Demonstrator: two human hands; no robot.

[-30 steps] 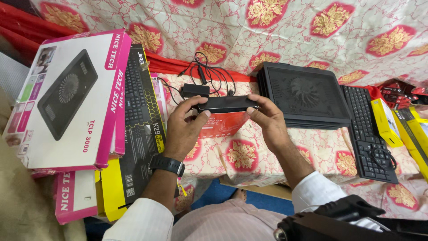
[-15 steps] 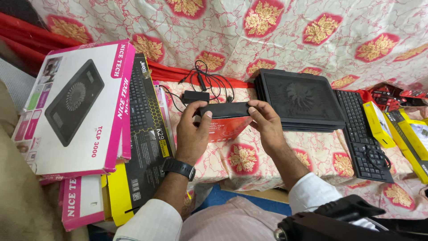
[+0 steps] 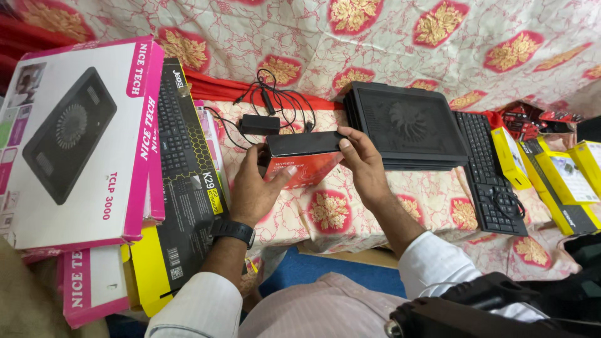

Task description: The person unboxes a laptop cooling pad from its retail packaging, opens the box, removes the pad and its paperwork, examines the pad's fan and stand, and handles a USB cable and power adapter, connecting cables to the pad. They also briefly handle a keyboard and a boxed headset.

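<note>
- Boxes at far left: a pink-and-white cooling-pad box [image 3: 75, 138] stacked on others, with a black-and-yellow keyboard box [image 3: 181, 175] leaning just beside it.
- Left hand [image 3: 253, 191], black wristwatch [image 3: 233, 230] on the wrist, clasped on the left end of a small red-and-black box [image 3: 300, 156], thumb across the red face.
- Small red-and-black box held up between both hands above the floral-cloth surface [image 3: 350, 213], tilted, black side uppermost; black adapter and tangled cables [image 3: 260, 124] lying just behind it.
- Right hand [image 3: 363, 166] gripping the box's right end, fingertips on the black top edge.
- Step in hand, by the look of it: box lifted and under inspection, not resting on anything. Any further turn calls for both grips kept firm and clear of the cables.
- Stack of black cooling pads [image 3: 407, 125] right of the hands, then a black keyboard [image 3: 488, 175], then yellow boxes [image 3: 560, 181] at far right.
</note>
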